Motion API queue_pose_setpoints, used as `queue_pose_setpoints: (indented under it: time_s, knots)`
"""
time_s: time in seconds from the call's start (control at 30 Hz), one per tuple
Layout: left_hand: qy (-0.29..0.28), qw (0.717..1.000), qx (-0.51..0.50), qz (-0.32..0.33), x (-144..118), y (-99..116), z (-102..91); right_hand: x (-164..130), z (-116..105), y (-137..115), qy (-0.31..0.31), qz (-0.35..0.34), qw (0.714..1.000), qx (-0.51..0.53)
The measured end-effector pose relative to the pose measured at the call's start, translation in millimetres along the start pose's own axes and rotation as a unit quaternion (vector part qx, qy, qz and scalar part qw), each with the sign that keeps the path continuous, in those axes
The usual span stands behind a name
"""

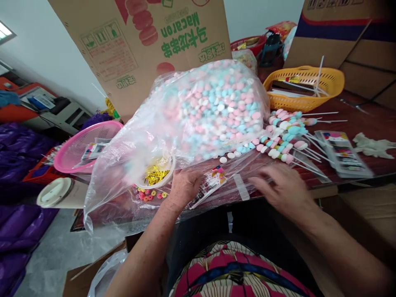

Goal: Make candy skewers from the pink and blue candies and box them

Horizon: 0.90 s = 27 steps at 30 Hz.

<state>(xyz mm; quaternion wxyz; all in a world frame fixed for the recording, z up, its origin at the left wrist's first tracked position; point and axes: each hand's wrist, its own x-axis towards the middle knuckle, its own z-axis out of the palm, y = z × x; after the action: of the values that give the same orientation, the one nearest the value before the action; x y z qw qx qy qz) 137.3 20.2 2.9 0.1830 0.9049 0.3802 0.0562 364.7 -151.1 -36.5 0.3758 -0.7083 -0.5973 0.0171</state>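
Observation:
My left hand [185, 186] is at the table's front edge, closed at the left edge of a clear printed packet [213, 181]; its fingertips are partly hidden. My right hand [284, 187], slightly blurred, has its fingers apart and holds nothing visible. Between the hands lies a small clear strip [241, 187]. Behind them, a large clear bag [216, 107] bulges with pink, blue and white candies, several of them loose at its mouth [230, 155]. Beyond my right hand, candy skewers [286, 136] are piled with their sticks pointing right.
At left stand a white tub of gold twist ties [169, 175], ring candies [147, 194], a pink basket [69, 144] and a lidded cup [55, 192]. A yellow basket [305, 101], stacked packets [345, 154] and a crumpled glove [374, 145] are at right. Cartons [142, 53] rise behind.

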Motion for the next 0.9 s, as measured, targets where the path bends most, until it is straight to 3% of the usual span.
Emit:
queue_pose_setpoints:
  time_s: [0.07, 0.13, 0.23, 0.33, 0.43, 0.5, 0.6, 0.67, 0.8, 0.9]
  knots:
    - [0.004, 0.998, -0.028, 0.059, -5, -1, -9.4, 61, 34, -34, -0.028, -0.105, 0.994, 0.008]
    - [0.01, 0.993, -0.056, 0.099, -9, -2, -13.7, 90, 63, -53, -0.083, -0.173, 0.979, 0.068]
    - [0.029, 0.996, -0.053, 0.072, -6, -2, -6.9, 95, 96, -53, -0.096, -0.174, 0.974, 0.113]
    - [0.055, 0.998, -0.019, -0.004, 3, 0, 7.4, 91, 108, -42, -0.089, -0.164, 0.975, 0.123]
    - [0.065, 0.997, -0.038, -0.024, 10, 6, 10.1, 90, 91, -42, -0.086, -0.166, 0.973, 0.136]
    - [0.057, 0.993, -0.098, 0.042, 11, 11, 0.5, 88, 70, -49, -0.084, -0.173, 0.971, 0.143]
    - [0.002, 0.969, -0.168, 0.182, 6, 18, -21.0, 78, 40, -61, -0.092, -0.207, 0.963, 0.144]
    - [0.01, 0.963, -0.177, 0.205, 1, 24, -29.4, 68, 28, -66, -0.09, -0.192, 0.967, 0.143]
    - [0.065, 0.973, -0.203, 0.086, -13, 44, -15.9, 50, 21, -65, -0.067, -0.128, 0.975, 0.168]
    - [0.053, 0.961, -0.271, 0.008, -20, 54, 4.3, 44, 18, -60, -0.048, -0.109, 0.979, 0.163]
